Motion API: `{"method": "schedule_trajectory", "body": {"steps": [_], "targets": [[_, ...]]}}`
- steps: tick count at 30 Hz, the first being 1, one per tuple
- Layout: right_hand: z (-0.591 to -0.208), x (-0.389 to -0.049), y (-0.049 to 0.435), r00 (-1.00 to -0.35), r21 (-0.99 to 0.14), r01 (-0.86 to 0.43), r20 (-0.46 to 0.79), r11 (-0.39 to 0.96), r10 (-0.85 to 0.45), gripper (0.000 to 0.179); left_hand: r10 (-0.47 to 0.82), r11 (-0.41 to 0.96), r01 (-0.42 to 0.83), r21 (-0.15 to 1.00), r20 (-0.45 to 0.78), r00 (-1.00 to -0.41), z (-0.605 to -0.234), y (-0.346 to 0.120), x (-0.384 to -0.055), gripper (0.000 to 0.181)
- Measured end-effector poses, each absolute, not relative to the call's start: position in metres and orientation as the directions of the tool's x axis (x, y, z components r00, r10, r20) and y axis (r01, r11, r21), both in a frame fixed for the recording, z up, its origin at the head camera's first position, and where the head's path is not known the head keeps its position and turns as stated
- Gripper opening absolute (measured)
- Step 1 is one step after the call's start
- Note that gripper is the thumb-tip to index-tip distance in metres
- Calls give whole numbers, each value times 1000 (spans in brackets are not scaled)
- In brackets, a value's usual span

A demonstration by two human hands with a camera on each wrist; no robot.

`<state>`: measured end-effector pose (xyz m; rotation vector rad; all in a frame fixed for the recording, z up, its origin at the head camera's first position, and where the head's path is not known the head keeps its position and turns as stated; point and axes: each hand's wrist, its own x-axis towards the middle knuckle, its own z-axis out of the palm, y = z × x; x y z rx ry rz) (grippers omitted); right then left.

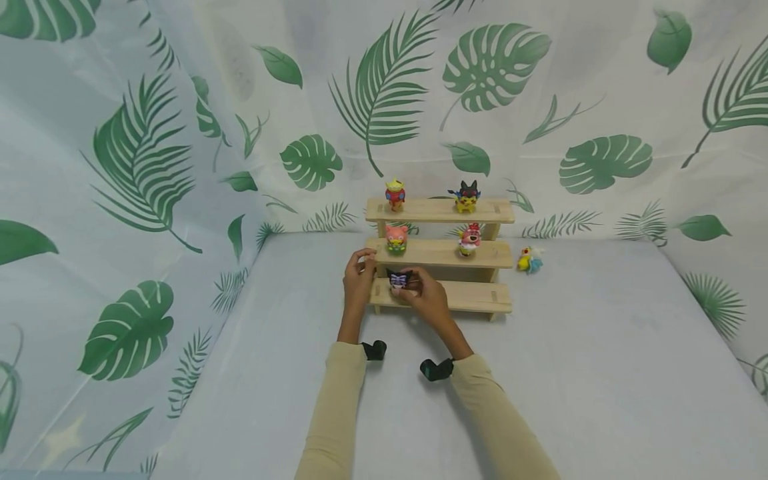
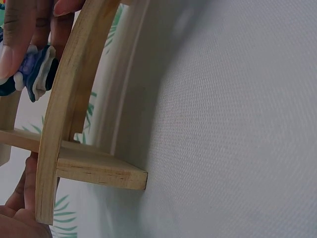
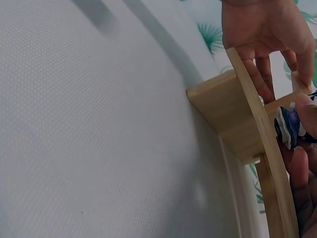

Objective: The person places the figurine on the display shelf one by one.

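A small figurine (image 1: 398, 280) with black pointed ears and purple-and-white parts is at the left of the lowest tier of a three-tier wooden shelf (image 1: 462, 297). My right hand (image 1: 431, 299) pinches it between thumb and fingers. In the right wrist view, the figurine's dark, wavy-edged base (image 3: 287, 128) is right at the board's surface. My left hand (image 1: 358, 280) holds the shelf's left end, its fingertips at the middle tier's edge. From the right wrist view, the left hand's fingers (image 3: 260, 79) reach in behind the lowest board.
The middle tier bears a pink figurine (image 1: 396, 240) at left and a pink-and-white one (image 1: 470, 241) at right. Up top stand a red figurine (image 1: 395, 195) and a yellow one with a black hood (image 1: 467, 197). A yellow-and-blue figurine (image 1: 529, 261) lies right of the shelf, near the leaf-printed backdrop (image 1: 384, 153).
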<state>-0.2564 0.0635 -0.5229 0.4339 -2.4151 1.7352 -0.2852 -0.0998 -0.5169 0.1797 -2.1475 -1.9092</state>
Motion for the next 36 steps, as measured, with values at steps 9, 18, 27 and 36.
{"method": "schedule_trajectory", "body": {"steps": [9, 18, 27, 36], "targets": [[-527, -259, 62, -935, -860, -356, 324, 365, -146, 46, -268, 119, 72, 990, 102, -958, -513, -100, -284, 19], [-529, -259, 61, -917, -813, -393, 380, 430, -119, 46, -257, 118, 69, 991, 98, -961, -515, -100, -285, 19], [-532, -259, 60, -910, -773, -399, 402, 494, -104, 45, -257, 121, 58, 991, 88, -962, -515, -100, -285, 18], [-531, -258, 60, -902, -748, -413, 412, 519, -124, 49, -249, 110, 91, 990, 116, -962, -516, -100, -284, 19]]}}
